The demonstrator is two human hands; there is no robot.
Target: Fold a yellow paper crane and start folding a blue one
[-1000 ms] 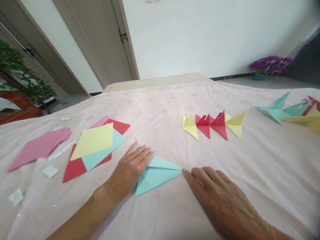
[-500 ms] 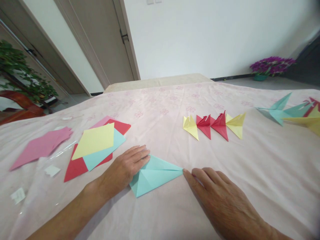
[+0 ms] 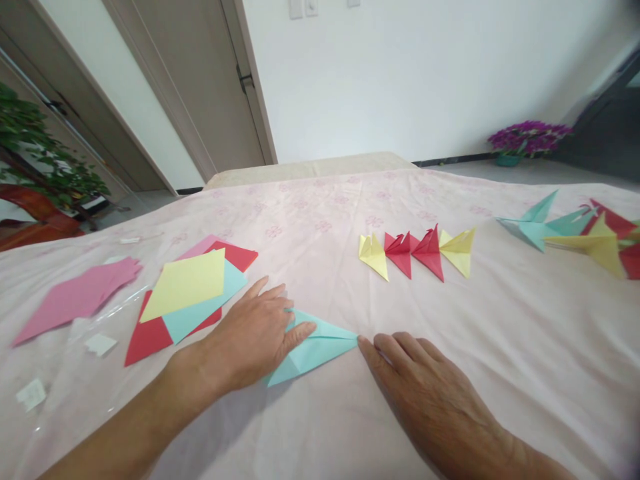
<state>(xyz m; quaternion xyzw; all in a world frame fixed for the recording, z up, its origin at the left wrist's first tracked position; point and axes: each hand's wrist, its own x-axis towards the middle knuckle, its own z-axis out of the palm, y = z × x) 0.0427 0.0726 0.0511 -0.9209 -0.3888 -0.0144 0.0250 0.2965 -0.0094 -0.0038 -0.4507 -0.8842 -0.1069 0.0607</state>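
Note:
A light blue sheet of origami paper [image 3: 310, 353], folded to a long point on the right, lies on the tablecloth. Over its wide left end rests my left hand [image 3: 255, 333], fingers spread and the thumb lying across the folded flaps. My right hand [image 3: 425, 387] has curled fingers, with its foremost fingertip at the paper's right point. The paper's far left part is hidden under my left hand.
Coloured paper sheets [image 3: 187, 283] and a pink stack [image 3: 75, 297] lie at left, near white scraps [image 3: 101, 343]. Folded red and yellow paper cranes [image 3: 427, 253] stand in a row beyond my right hand. Larger folded cranes [image 3: 540, 230] sit at far right.
My left hand has shifted so its thumb now lies over the middle of the folded paper, its fingers more spread. My right hand stays at the point. The view has turned slightly right.

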